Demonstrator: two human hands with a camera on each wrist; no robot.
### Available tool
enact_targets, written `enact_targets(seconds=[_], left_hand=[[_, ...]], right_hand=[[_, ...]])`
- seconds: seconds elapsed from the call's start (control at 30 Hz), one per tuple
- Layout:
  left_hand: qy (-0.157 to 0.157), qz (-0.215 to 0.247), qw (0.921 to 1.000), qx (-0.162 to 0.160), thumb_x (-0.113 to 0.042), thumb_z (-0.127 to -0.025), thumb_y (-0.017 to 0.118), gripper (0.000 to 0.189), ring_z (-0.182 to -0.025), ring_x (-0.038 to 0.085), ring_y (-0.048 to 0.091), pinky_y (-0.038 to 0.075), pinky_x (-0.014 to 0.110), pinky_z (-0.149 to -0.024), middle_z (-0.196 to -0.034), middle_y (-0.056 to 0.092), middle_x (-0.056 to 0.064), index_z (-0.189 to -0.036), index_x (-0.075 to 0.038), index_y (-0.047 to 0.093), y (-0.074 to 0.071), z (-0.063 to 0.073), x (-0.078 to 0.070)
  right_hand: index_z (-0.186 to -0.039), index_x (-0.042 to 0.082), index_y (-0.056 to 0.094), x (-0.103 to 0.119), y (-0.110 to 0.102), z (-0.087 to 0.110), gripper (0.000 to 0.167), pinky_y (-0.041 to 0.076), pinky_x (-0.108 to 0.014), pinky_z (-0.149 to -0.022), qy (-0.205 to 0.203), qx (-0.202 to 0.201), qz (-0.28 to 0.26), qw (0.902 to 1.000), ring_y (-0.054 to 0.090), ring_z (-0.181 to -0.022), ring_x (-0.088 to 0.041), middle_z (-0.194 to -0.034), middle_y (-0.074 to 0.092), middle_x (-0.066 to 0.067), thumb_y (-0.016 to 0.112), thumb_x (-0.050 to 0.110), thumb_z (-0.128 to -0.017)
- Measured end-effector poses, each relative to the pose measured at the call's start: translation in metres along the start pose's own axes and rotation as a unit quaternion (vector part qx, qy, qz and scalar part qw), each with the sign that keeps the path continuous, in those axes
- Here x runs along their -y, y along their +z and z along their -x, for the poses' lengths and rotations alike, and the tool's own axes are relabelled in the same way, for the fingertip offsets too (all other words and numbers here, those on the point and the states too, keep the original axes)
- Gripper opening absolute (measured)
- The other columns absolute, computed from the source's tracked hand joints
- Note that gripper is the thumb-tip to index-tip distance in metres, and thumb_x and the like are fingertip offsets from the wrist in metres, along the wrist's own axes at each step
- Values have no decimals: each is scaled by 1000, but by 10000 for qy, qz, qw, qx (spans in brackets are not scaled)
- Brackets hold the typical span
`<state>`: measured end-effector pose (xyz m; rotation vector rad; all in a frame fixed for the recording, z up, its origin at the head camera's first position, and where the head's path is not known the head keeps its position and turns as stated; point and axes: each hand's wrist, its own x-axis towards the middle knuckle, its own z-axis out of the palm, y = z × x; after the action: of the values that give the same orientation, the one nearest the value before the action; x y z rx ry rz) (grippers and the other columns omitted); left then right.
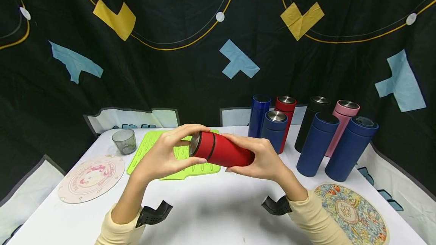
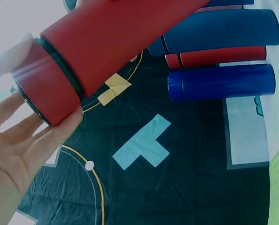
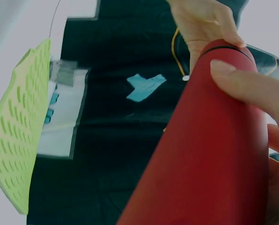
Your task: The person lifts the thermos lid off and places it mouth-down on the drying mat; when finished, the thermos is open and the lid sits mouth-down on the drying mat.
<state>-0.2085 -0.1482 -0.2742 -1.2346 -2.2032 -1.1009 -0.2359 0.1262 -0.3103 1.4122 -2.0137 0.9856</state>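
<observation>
A red thermos flask (image 1: 229, 151) lies nearly level in the air above the white table, its steel-topped lid toward the left. My left hand (image 1: 164, 153) grips the lid end, thumb below and fingers over the top in the head view. Around the body near the base, my right hand (image 1: 260, 158) holds the flask from the other side. In the left wrist view a dark ring separates the lid (image 2: 48, 84) from the body. The right wrist view shows my right thumb (image 3: 245, 82) along the body; the flask's base is out of frame there.
Behind the hands lies a green ridged mat (image 1: 201, 168), with a grey glass (image 1: 124, 141) and a pale round mat (image 1: 91, 179) at left. Several upright flasks, including a pink one (image 1: 342, 124) and a black one (image 1: 311, 124), stand at right behind a patterned round mat (image 1: 354, 214).
</observation>
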Motion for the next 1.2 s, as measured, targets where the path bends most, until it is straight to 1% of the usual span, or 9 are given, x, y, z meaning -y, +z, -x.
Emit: enact_targets(seconds=[0.2, 0.37, 0.47, 0.67, 0.77, 0.87, 0.97, 1.1, 1.2], left_hand=[[-606, -122, 9976, -316, -20, -76, 84, 59, -96, 14, 62, 57, 28, -74, -119, 61, -3, -129, -19, 57, 4, -1, -2], [-1075, -95, 9932, -436, -25, -80, 80, 56, -91, 15, 63, 58, 28, -72, -116, 61, 1, -129, -16, 55, 9, -2, -1], [-949, 11, 9951, -262, -25, -78, 82, 61, -100, 17, 60, 57, 30, -77, -122, 58, -1, -131, -18, 53, 9, -1, 2], [-27, 276, 9994, 217, -13, -72, 86, 70, -115, 17, 53, 56, 32, -82, -131, 53, -1, -133, -17, 53, 1, -1, 7], [124, 340, 9990, 251, -11, -71, 87, 70, -116, 17, 53, 56, 32, -82, -130, 55, -1, -133, -17, 55, -1, -1, 7], [-25, 232, 9996, 136, -15, -71, 87, 68, -110, 17, 56, 56, 30, -79, -127, 57, -2, -131, -16, 56, 0, -1, 6], [-490, 134, 9987, -66, -20, -73, 86, 64, -102, 17, 60, 57, 28, -75, -122, 60, -2, -130, -17, 57, 1, 0, 6], [-1067, 59, 9941, -203, -26, -74, 85, 62, -96, 17, 63, 57, 28, -73, -119, 62, -2, -129, -18, 57, 3, -1, 5], [-995, 58, 9950, -44, -26, -73, 86, 68, -101, 16, 61, 57, 29, -77, -124, 60, -3, -133, -19, 54, 2, -1, 6]], right_hand=[[-131, 7, 59, 2, 3, -2, 73, 58, -36, -77, -313, -314, 1056, 9934, 66, -102, -24, -121, 65, -9, 88, 24, -67], [-131, 9, 60, 7, 2, -2, 74, 57, -37, -78, -197, -373, 1549, 9870, 66, -103, -25, -123, 64, -9, 89, 26, -66], [-131, 10, 60, 7, -1, -1, 74, 57, -36, -77, -82, -261, 1328, 9908, 66, -103, -23, -124, 64, -7, 90, 27, -65], [-135, 13, 57, 5, -7, 0, 76, 57, -31, -77, 333, 228, 165, 9990, 64, -101, -17, -122, 65, -2, 89, 27, -68], [-136, 13, 56, 5, -9, 1, 76, 57, -31, -76, 470, 310, -168, 9983, 64, -99, -17, -121, 66, -2, 89, 27, -69], [-136, 13, 56, 5, -8, 2, 76, 57, -31, -77, 393, 240, 65, 9989, 64, -100, -17, -121, 65, -3, 89, 26, -68], [-134, 12, 58, 6, -6, 1, 76, 57, -33, -78, 169, 69, 674, 9976, 64, -103, -19, -123, 65, -4, 90, 26, -67], [-132, 12, 59, 8, -4, 0, 76, 57, -37, -79, -95, -140, 1523, 9882, 65, -105, -22, -124, 64, -6, 90, 28, -65], [-133, 13, 59, 8, -5, -1, 76, 57, -37, -79, -98, -130, 1606, 9869, 65, -104, -23, -124, 65, -6, 90, 29, -65]])
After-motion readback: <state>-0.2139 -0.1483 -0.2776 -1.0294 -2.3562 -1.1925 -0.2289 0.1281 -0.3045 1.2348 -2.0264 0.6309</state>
